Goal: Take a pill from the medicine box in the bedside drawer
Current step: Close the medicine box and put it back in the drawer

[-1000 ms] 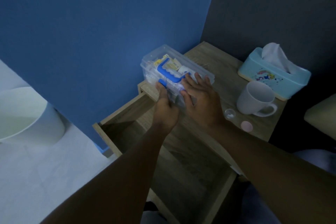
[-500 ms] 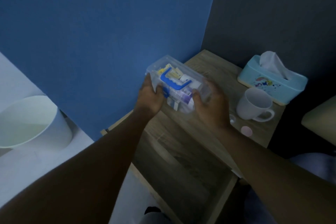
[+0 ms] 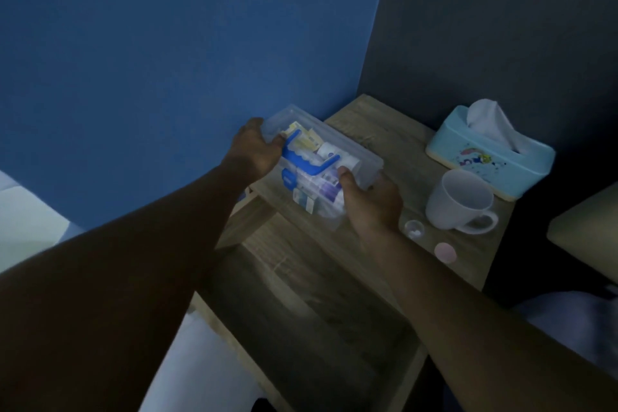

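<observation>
The clear plastic medicine box with a blue carry handle is out of the open wooden bedside drawer and held by both hands at the near edge of the wooden nightstand top — whether its base touches the wood cannot be told. The left hand clasps the box's far-left end, fingers curled around the corner. The right hand grips the near-right end, thumb pressed on the lid and fingers wrapped beneath.

As a judgement, the fetching is done: the box is free of the drawer, which gapes below the wrists. What remains is the heart of the task — the lid looks closed and its blue latch, between the two thumbs, appears fastened, so the box has yet to be opened and a pill picked out.

Just right of the right-hand fingers stand a white ceramic mug, a small clear round cap and a small pink round disc; beyond them sits a pale blue tissue box with a cartoon print.

Packets and small bottles show through the box wall, but the dim light leaves no brand or writing legible.
</observation>
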A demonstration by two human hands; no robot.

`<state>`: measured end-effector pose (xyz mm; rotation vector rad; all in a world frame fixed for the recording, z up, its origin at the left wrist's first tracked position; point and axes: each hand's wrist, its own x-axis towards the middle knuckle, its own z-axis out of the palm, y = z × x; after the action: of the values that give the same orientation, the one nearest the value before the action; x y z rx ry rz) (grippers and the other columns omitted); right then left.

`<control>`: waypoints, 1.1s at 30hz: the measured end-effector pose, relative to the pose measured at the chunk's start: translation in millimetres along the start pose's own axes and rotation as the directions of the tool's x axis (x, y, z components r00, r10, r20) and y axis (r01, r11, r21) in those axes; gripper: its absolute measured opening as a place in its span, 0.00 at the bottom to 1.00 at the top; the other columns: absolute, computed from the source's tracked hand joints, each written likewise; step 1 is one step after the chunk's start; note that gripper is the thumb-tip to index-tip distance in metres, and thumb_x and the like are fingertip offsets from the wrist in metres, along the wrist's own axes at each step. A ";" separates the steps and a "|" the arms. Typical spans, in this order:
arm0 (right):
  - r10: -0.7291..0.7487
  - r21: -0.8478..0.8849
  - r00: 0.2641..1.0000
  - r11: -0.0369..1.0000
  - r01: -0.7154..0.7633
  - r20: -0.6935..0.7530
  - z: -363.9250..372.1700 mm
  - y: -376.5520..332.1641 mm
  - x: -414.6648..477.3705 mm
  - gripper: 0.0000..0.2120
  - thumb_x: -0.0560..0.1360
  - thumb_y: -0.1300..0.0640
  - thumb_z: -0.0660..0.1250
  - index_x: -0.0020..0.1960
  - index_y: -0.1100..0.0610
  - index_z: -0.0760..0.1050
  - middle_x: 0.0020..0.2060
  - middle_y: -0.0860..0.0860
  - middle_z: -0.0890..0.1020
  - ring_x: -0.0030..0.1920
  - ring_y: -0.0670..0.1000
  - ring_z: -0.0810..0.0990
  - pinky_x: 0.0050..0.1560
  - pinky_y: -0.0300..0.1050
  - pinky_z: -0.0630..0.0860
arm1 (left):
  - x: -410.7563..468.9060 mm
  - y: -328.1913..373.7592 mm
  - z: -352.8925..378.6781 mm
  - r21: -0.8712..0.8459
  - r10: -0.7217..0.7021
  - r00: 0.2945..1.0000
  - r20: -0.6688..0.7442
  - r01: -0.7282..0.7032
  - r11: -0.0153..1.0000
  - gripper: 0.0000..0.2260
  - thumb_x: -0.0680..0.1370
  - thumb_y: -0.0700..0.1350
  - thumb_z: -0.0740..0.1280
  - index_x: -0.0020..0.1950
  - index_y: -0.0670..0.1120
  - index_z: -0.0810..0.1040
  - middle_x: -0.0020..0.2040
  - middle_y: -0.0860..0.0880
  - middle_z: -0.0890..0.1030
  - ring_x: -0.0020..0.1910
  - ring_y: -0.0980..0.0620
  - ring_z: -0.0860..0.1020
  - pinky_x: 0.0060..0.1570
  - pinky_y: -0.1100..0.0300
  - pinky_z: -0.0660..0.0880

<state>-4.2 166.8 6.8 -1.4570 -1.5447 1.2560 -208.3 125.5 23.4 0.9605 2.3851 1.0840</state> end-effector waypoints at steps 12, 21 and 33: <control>0.124 0.152 0.991 0.980 -0.131 0.058 -34.2 -12.4 -31.6 0.09 0.68 0.50 0.78 0.43 0.51 0.79 0.37 0.46 0.84 0.31 0.37 0.83 0.23 0.29 0.74 | -37.2 1.5 -34.3 -0.076 -0.057 0.996 -0.068 0.051 0.996 0.26 0.71 0.55 0.72 0.66 0.48 0.73 0.53 0.53 0.73 0.50 0.52 0.75 0.49 0.61 0.71; 0.162 0.235 0.983 0.955 -0.179 0.088 -67.1 -6.0 -113.5 0.14 0.67 0.52 0.79 0.50 0.49 0.80 0.40 0.47 0.86 0.35 0.39 0.85 0.27 0.31 0.76 | -112.5 -7.2 -56.0 -0.007 -0.097 0.993 -0.062 0.097 0.995 0.25 0.69 0.59 0.73 0.60 0.49 0.75 0.52 0.51 0.77 0.48 0.51 0.76 0.46 0.60 0.71; 0.164 0.121 0.980 0.977 -0.177 0.113 -75.6 44.6 -171.0 0.14 0.67 0.55 0.79 0.51 0.48 0.83 0.44 0.43 0.87 0.43 0.39 0.86 0.41 0.40 0.83 | -165.6 -76.4 -52.1 -0.022 -0.182 0.975 0.124 0.186 0.982 0.27 0.64 0.61 0.77 0.55 0.49 0.73 0.50 0.52 0.76 0.46 0.54 0.75 0.41 0.58 0.75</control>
<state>108.3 11.2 13.9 -1.4855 -1.3966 1.5246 -153.0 -54.9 4.6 0.7543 2.2970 0.9654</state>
